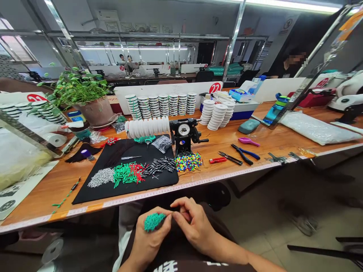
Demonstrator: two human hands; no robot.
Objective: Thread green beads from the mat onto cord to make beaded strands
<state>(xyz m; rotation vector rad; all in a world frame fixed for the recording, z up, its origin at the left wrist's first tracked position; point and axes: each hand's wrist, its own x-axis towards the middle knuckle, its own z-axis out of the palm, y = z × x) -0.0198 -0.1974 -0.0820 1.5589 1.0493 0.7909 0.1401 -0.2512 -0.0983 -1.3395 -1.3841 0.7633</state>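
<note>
My left hand [149, 237] is closed around a bundle of thin green-tipped strands [153, 222], the tips packed together and facing up. Just to its right, my right hand [195, 226] has thumb and fingers pinched together, almost touching the left thumb. Whatever lies in that pinch is too small and dark to make out. Both hands are over my lap, below the table edge. Nearest on the black mat [93, 192] are piles of grey pieces [102, 177], green tubes [123, 174], red tubes [138, 173] and black pieces [161, 166].
A winder with dial and crank [184, 132] carries white spools [147, 127]. Multicoloured beads [188, 161] lie before it. Rightward are a red lighter [217, 160], snips [230, 158] and blue-handled pliers [245, 154]. Stacked spools [159, 105] and a potted plant [99, 111] stand behind.
</note>
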